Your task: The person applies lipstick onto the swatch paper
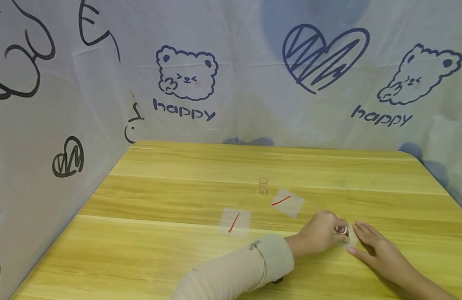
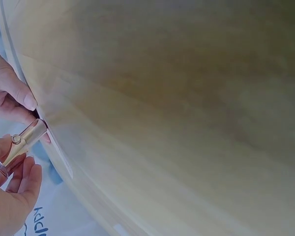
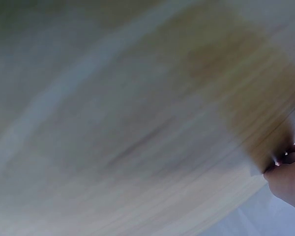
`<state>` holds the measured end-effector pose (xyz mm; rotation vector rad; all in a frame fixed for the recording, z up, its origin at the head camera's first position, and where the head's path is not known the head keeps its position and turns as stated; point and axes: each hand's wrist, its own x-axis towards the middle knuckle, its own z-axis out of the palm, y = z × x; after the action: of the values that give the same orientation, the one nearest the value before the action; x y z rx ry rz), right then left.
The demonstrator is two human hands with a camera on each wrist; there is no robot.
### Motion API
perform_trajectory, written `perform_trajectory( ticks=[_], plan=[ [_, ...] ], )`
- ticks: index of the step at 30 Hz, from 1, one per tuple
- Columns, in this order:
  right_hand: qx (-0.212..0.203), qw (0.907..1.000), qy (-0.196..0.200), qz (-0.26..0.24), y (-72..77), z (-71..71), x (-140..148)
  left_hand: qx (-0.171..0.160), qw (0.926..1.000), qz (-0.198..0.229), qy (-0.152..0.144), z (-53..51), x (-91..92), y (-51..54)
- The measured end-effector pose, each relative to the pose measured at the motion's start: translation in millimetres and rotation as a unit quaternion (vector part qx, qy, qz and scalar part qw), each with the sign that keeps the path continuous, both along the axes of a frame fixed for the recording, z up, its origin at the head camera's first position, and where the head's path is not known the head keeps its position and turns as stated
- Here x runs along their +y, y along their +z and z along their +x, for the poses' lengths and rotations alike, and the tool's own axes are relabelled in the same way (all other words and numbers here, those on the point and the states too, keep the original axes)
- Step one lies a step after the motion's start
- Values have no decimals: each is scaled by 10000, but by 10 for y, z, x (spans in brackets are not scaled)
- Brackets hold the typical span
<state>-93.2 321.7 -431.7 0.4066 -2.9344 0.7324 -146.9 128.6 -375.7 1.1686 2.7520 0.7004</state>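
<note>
My left hand point(image 1: 322, 231) grips a shiny rose-gold lipstick point(image 1: 342, 230) over a small piece of white paper point(image 1: 352, 238). In the left wrist view the left hand point(image 2: 17, 196) pinches the metallic lipstick tube point(image 2: 32, 135) between thumb and fingers; its far end meets the table by the other hand. My right hand point(image 1: 382, 254) rests its fingertips on the paper's right side, thumb spread. Part of the right hand point(image 3: 290, 179) shows at the right wrist view's edge. The lipstick's tip is hidden.
Two white paper squares, one nearer point(image 1: 243, 227) and one farther point(image 1: 292, 205), each bear a red stroke. A small clear cap point(image 1: 263, 186) stands behind them on the wooden table point(image 1: 141, 200). Printed white cloth point(image 1: 246, 83) hangs behind and at the left.
</note>
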Motion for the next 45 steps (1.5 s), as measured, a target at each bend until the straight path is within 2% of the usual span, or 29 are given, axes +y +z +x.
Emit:
perform_trajectory(
  ticks=[16,19,22,26,30,35,39,45],
  plan=[
    [-261,9996,-3,-112,27,-7,2,370,9991,-56,-213,37,31,10],
    [-284,9995,-18,-113,25,-8,4,332,9992,-10,-216,39,31,14],
    [-263,9995,0,-151,29,-5,1,98,9997,147,-150,42,28,23],
    [-314,9992,30,-252,47,-14,-2,-203,9980,580,-113,29,18,35],
    [-297,9992,60,-241,42,-19,4,-324,9941,1013,-199,1,0,42],
    [-178,9997,52,-128,25,-13,8,-328,9906,1314,-200,-53,-35,69],
    [-143,9999,48,-69,44,-15,-4,-302,9869,1574,-203,-104,-73,141],
    [-133,9999,23,21,58,-22,-14,-477,9812,1871,-46,-151,-156,257]
  ],
)
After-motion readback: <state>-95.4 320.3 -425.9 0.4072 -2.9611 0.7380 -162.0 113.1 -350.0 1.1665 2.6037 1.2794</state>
